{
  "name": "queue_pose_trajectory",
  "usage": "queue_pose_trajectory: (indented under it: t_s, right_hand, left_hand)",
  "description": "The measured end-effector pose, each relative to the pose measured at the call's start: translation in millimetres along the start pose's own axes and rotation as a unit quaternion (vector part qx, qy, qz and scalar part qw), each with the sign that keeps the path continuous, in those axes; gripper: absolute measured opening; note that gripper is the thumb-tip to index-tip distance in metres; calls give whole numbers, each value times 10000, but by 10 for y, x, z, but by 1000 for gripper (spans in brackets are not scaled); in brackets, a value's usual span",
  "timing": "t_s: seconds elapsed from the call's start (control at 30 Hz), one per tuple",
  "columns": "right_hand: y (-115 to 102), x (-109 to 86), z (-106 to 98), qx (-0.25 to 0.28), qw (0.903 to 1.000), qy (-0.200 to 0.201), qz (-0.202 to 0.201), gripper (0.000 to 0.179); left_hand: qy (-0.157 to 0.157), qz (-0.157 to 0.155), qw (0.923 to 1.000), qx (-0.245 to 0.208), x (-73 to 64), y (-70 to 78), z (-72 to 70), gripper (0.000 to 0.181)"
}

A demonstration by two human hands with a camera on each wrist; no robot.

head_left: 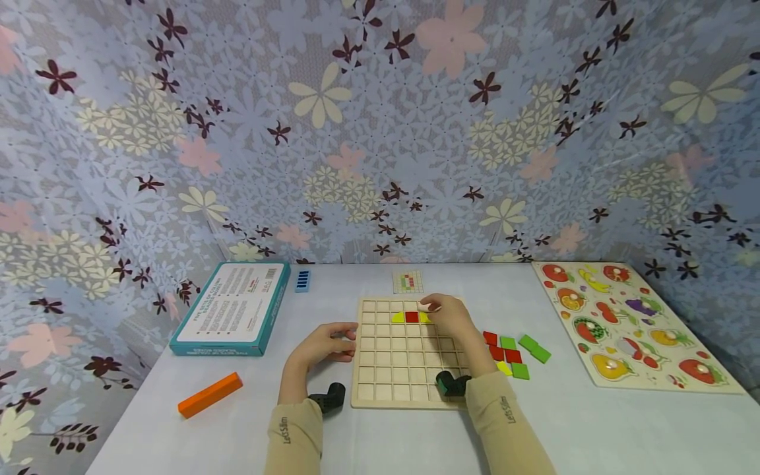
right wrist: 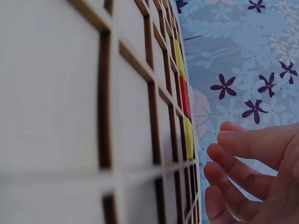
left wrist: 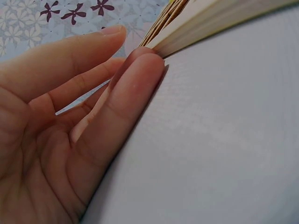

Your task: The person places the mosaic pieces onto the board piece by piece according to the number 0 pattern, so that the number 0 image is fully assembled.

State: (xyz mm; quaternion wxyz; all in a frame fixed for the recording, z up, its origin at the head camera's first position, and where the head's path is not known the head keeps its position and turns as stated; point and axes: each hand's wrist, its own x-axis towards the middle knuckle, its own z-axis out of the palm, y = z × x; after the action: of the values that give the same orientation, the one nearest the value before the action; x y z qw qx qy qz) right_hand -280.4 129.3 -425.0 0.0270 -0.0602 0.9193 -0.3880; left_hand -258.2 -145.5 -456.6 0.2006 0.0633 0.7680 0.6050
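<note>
A wooden grid board lies flat on the table. In its second row from the back, a red square tile sits between a yellow triangular tile on the left and a second yellow tile, partly behind my right hand. That hand hovers over the board's back right part; the right wrist view shows its fingers loosely bent, holding nothing, apart from the cells. At the board's left edge is my left hand, its fingertips against or just beside the rim, fingers relaxed.
Right of the board lie several loose red, green and yellow tiles. A small pattern card lies behind it. Farther right is a fruit puzzle board. On the left are a teal box, a blue item and an orange bar.
</note>
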Motion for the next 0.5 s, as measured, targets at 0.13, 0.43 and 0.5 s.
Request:
queue_pose_trajectory:
  t_s: [0.13, 0.43, 0.5]
  right_hand:
    - [41, -46, -68, 22, 9999, 51, -84, 30]
    - [184, -187, -220, 224, 9997, -9, -11, 31]
    - [227, -226, -257, 315, 9995, -22, 15, 31]
  left_hand:
    - [26, -26, 10000, -5, 1, 2, -1, 53]
    - [68, -32, 10000, 1, -8, 10, 10, 52]
    - [71, -32, 10000, -5, -9, 12, 14, 52]
